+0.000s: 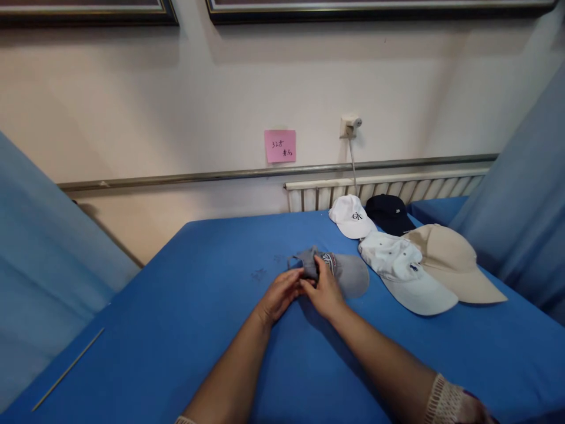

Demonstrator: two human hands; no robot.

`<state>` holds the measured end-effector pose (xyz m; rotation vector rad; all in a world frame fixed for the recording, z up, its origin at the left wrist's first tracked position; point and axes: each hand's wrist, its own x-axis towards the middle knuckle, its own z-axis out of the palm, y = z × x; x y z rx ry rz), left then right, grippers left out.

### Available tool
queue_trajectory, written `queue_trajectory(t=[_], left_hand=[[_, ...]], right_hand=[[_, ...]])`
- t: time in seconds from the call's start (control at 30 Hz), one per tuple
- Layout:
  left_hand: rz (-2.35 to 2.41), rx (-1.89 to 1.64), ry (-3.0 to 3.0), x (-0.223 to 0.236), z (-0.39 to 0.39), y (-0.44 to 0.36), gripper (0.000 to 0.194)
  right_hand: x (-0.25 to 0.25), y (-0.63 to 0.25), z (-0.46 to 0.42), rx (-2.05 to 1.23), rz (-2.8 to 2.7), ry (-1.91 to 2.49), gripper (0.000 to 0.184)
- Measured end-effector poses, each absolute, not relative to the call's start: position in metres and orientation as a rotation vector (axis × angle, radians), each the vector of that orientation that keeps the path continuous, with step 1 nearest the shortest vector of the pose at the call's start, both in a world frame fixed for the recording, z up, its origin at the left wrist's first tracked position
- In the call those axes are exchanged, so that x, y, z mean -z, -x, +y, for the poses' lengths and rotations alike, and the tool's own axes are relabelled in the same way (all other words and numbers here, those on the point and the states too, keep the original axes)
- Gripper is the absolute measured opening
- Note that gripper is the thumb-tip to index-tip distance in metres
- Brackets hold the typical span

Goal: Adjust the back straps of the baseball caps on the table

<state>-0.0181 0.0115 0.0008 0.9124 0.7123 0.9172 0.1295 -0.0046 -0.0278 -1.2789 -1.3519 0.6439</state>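
A grey baseball cap (353,275) with white lettering on its front lies on the blue-covered bed, its brim pointing right and its back strap to the left. Over its front and near side is my right hand (325,290), thumb and fingers pinching the crown. My left hand (282,291) is at the back of the cap with its fingers bent round the near edge by the strap. The two hands almost meet at the cap's near side, and part of the crown is hidden behind them.
To the right lie a white cap with black letters (352,217), a navy cap (388,213), a white cap with a small logo (408,274) and a wide-brimmed beige cap (454,262). A thin stick (68,369) rests at the left edge. Behind the bed (198,282) stands a radiator (410,186).
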Motion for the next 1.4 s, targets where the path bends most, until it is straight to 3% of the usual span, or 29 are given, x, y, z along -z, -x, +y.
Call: queue_trajectory(t=[0.13,0.3,0.67,0.77,0.87,0.97,1.07,1.23,1.4], left_hand=[[0.965,-1.016,-1.067,0.003,0.009,0.014,0.041],[1.218,-1.283,-1.110,0.004,0.022,0.022,0.034],[0.879,-1.065,-1.059,0.009,0.013,0.013,0.036],[0.881,-1.066,-1.079,0.006,0.013,0.013,0.036],[0.862,-1.073,-1.078,0.003,0.012,0.013,0.036],[0.847,-1.092,-1.037,0.001,0.009,0.011,0.034],[0.860,-1.151,-1.003,-0.002,0.007,0.008,0.040],[0.875,-1.207,-1.060,-0.005,0.010,0.008,0.059],[0.927,-1.194,-1.137,-0.001,0.012,0.012,0.049]], right_hand=[[0.044,-0.129,0.012,-1.039,-1.105,1.190,0.020],[0.048,-0.150,0.013,-1.112,-0.966,1.074,0.027],[0.047,-0.148,0.010,-1.199,-0.964,0.963,0.025],[0.041,-0.146,0.004,-0.941,-1.096,1.056,0.026],[0.024,-0.148,-0.010,-0.456,-1.243,1.154,0.036],[0.007,-0.150,-0.026,-0.251,-1.425,1.136,0.022],[0.001,-0.148,-0.034,-0.402,-1.551,1.145,0.013],[0.015,-0.142,-0.027,-0.747,-1.423,1.232,0.019],[0.027,-0.137,-0.019,-1.053,-1.282,1.252,0.022]])
